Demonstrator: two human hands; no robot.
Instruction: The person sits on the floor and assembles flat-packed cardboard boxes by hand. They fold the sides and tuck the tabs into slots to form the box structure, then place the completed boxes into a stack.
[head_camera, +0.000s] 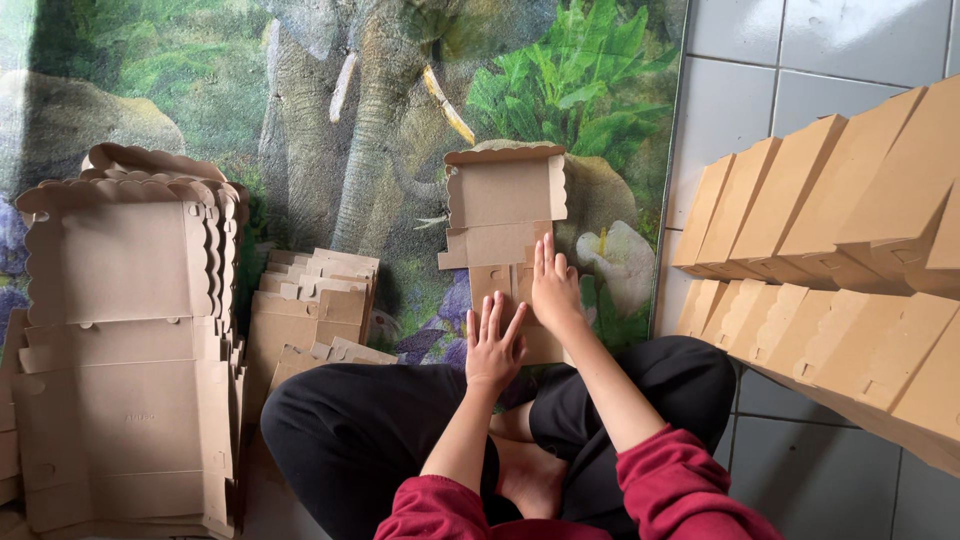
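A flat brown cardboard box blank (505, 215) with a scalloped far edge lies on the mat in front of my crossed legs. My left hand (493, 345) presses flat on its near part, fingers spread. Just to the right and a little farther out, my right hand (553, 285) also lies flat on the cardboard, palm down. Neither hand grips anything.
A tall stack of unfolded box blanks (120, 340) lies at the left, with a smaller pile of cardboard pieces (315, 305) beside it. Rows of folded boxes (830, 250) stand on the grey tiled floor (830, 470) at the right. The mat (200, 70) shows an elephant and foliage.
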